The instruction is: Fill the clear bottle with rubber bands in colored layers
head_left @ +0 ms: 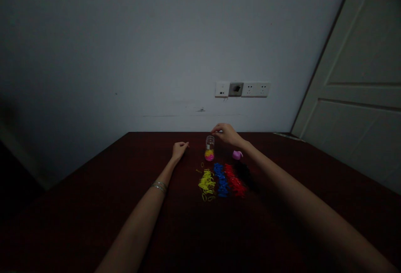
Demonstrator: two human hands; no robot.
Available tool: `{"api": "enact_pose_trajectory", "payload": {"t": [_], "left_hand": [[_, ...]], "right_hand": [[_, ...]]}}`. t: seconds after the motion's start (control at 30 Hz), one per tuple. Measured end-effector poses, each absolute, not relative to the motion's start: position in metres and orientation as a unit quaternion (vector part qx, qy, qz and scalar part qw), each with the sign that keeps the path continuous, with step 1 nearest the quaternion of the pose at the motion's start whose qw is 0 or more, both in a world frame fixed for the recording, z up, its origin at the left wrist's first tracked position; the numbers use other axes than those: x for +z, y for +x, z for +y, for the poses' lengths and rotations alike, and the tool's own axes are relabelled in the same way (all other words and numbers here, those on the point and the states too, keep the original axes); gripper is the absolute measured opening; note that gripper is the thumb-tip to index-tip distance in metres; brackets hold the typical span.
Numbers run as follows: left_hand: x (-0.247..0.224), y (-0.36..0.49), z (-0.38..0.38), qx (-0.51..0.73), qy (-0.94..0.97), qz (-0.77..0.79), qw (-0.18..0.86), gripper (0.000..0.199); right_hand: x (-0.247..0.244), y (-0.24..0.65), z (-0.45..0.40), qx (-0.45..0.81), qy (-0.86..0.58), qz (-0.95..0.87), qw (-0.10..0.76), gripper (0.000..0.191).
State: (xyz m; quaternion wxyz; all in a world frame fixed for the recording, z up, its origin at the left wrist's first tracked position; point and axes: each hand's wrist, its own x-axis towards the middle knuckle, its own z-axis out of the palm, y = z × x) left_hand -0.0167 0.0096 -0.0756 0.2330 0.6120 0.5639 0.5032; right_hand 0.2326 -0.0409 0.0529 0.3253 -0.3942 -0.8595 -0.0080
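Note:
My right hand [227,134] is over the mouth of a small clear jar [210,141], its fingertips pinched together. Whatever lies between those fingers is too small and dark to make out. Yellow and pink bands fill the lower part of the upright jar. To the left of it, my left hand [179,150] rests on the table with its fingers curled in, and nothing shows in it. Nearer to me lie piles of small rubber bands: yellow [207,182], blue [222,181], red [234,181] and black [246,175]. A few yellow bands lie loose around their pile.
A purple lid-like piece [237,155] sits right of the jar, near my right forearm. The dark red table [103,206] meets a pale wall [156,56] with sockets [255,89] at the back. On the right is a white panelled door [360,110]. The light is dim.

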Motion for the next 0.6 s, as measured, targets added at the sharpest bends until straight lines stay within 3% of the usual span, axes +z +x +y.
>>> {"api": "enact_pose_trajectory", "payload": {"t": [0.43, 0.6], "left_hand": [[-0.075, -0.016, 0.013, 0.478, 0.629, 0.572, 0.222, 0.035], [-0.073, -0.012, 0.011, 0.479, 0.628, 0.566, 0.236, 0.029]], "right_hand": [[0.009, 0.307, -0.079, 0.024, -0.427, -0.802, 0.418, 0.027], [-0.012, 0.351, -0.096, 0.025, -0.484, -0.786, 0.385, 0.031]]}}
